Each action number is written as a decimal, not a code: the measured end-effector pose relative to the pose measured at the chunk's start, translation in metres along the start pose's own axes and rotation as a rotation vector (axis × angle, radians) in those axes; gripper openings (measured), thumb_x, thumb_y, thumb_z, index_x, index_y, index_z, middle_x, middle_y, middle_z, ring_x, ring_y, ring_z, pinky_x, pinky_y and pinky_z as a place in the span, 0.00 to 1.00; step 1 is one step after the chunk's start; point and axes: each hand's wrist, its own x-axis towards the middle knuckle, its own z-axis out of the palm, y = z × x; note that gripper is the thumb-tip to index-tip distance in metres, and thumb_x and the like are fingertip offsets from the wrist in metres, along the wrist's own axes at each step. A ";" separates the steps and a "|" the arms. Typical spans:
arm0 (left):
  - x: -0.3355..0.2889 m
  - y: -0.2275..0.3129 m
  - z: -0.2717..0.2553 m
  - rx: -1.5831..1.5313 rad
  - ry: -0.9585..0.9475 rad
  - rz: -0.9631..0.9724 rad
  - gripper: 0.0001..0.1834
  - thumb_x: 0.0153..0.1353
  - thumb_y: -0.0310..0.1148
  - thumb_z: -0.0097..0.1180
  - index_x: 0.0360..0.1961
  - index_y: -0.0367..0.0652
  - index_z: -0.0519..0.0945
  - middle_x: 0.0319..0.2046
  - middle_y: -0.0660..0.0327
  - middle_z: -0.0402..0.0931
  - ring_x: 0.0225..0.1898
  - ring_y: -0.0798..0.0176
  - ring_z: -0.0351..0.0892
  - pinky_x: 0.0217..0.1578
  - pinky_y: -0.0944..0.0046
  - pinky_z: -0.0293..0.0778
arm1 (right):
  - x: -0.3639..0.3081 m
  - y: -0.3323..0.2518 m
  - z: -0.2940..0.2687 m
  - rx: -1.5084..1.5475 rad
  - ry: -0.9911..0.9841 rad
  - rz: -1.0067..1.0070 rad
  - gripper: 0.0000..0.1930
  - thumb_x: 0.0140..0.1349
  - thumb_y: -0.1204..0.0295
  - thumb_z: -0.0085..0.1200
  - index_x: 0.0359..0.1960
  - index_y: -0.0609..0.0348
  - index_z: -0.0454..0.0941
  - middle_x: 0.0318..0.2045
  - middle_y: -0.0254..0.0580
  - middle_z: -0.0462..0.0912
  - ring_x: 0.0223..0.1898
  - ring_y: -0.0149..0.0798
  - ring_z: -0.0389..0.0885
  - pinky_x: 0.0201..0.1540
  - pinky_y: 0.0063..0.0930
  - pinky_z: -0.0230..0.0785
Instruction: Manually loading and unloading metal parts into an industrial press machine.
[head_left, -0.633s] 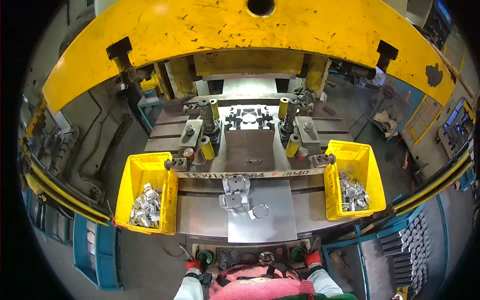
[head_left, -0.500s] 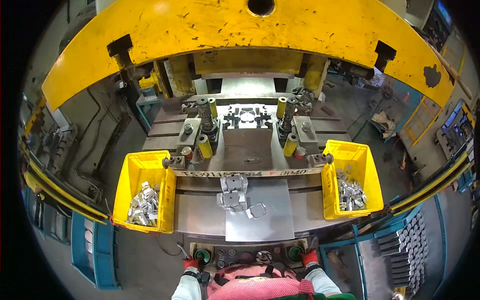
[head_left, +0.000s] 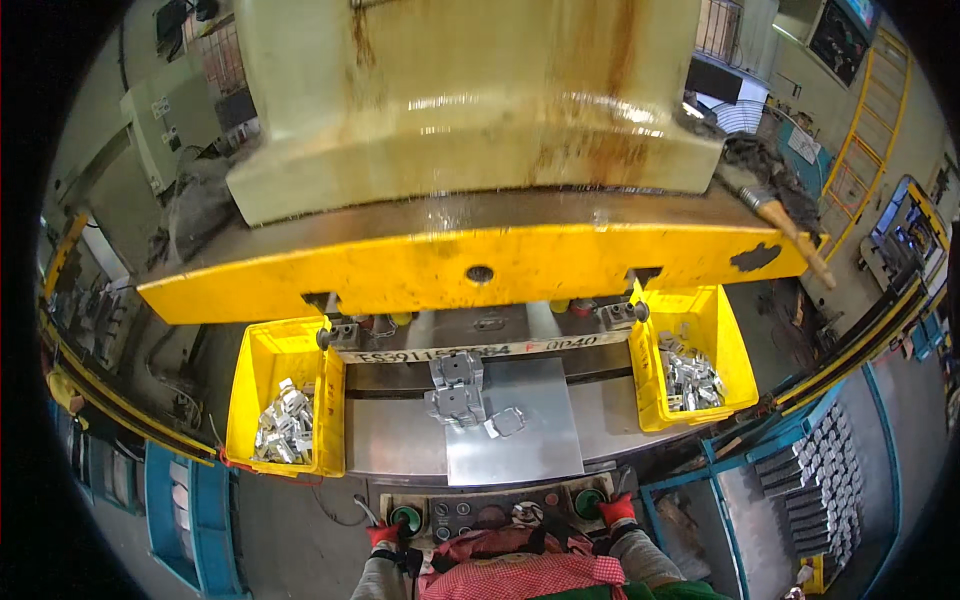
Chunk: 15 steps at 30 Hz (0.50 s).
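My left hand (head_left: 382, 534), in a red glove, is at the left green-rimmed push button (head_left: 407, 518) of a control panel (head_left: 470, 497). At the panel's right end, my right hand (head_left: 617, 510), also red-gloved, is beside the other green-rimmed button (head_left: 588, 503). Fingers of both hands are too small and partly hidden to make out. Beyond the panel, a pile of bent metal parts (head_left: 457, 390) stands on a shiny metal sheet (head_left: 540, 440). One flat, ring-like metal piece (head_left: 507, 422) lies to its right. The yellow-edged press ram (head_left: 560, 265) is low over the die, hiding most of it.
Yellow bins holding metal parts flank the press bed: a left bin (head_left: 335, 420) and a right bin (head_left: 745, 370). Blue racks (head_left: 190, 510) stand at lower left. Rows of dark parts (head_left: 825, 490) lie at lower right. A wooden-handled brush (head_left: 790, 230) rests on the ram.
The press ram has come down, covering the die and guide posts that showed before. Both hands stay at the buttons. The view has shifted slightly.
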 end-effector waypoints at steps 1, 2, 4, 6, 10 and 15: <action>0.014 -0.013 -0.011 0.022 -0.015 0.017 0.47 0.17 0.43 0.72 0.41 0.34 0.62 0.39 0.50 0.69 0.40 0.58 0.69 0.36 0.60 0.68 | 0.001 -0.004 0.006 -0.005 -0.024 -0.008 0.50 0.30 0.59 0.65 0.53 0.72 0.49 0.45 0.59 0.69 0.49 0.49 0.67 0.49 0.31 0.62; 0.014 -0.007 -0.005 0.050 -0.070 0.037 0.47 0.17 0.45 0.72 0.41 0.33 0.62 0.39 0.49 0.69 0.41 0.58 0.70 0.37 0.60 0.68 | 0.003 0.000 0.006 -0.023 0.002 -0.006 0.50 0.30 0.59 0.65 0.53 0.72 0.49 0.45 0.60 0.69 0.49 0.50 0.67 0.48 0.31 0.62; 0.008 -0.008 -0.002 0.299 0.047 0.062 0.37 0.25 0.44 0.70 0.35 0.33 0.67 0.29 0.55 0.70 0.30 0.60 0.68 0.29 0.62 0.67 | 0.004 0.001 0.009 -0.049 0.029 -0.016 0.50 0.29 0.58 0.65 0.52 0.72 0.50 0.45 0.61 0.68 0.49 0.52 0.67 0.48 0.32 0.62; -0.012 0.013 0.009 0.371 0.093 0.069 0.35 0.28 0.46 0.69 0.34 0.34 0.69 0.27 0.56 0.71 0.30 0.59 0.69 0.29 0.61 0.68 | 0.006 0.012 0.006 -0.010 0.068 -0.027 0.49 0.29 0.59 0.65 0.52 0.71 0.49 0.45 0.61 0.68 0.48 0.53 0.67 0.47 0.33 0.63; -0.051 0.035 -0.005 0.094 0.111 0.021 0.35 0.30 0.49 0.65 0.36 0.36 0.68 0.33 0.52 0.72 0.36 0.55 0.71 0.31 0.58 0.68 | 0.004 0.009 0.006 0.060 0.042 -0.092 0.41 0.35 0.59 0.63 0.49 0.71 0.56 0.42 0.59 0.71 0.45 0.51 0.70 0.44 0.34 0.63; -0.150 0.099 -0.029 -0.623 0.103 -0.289 0.19 0.47 0.44 0.56 0.32 0.41 0.70 0.27 0.58 0.72 0.26 0.59 0.68 0.23 0.58 0.66 | 0.034 0.059 -0.034 0.653 0.555 0.055 0.28 0.46 0.63 0.56 0.44 0.71 0.64 0.41 0.55 0.72 0.40 0.46 0.70 0.43 0.34 0.63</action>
